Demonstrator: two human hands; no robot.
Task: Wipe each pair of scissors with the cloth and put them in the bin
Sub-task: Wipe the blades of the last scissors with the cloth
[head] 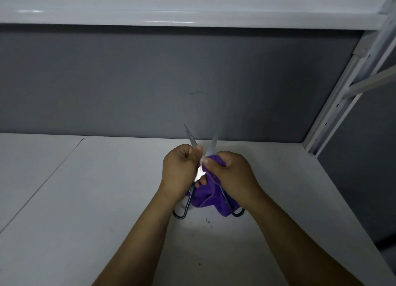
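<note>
Our left hand [180, 170] grips one blade of the scissors [201, 171] | our right hand [233, 174] pinches the purple cloth [206, 196] round the other blade | we hold the scissors splayed open over the table [107, 189]

Scissors [191, 139] and cloth [205, 196] above table [85, 200], before wall [171, 82]

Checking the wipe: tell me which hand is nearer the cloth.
Right. The right hand grips the cloth, bunched on one blade of the scissors. The left hand holds the other blade, just to the cloth's left.
</note>
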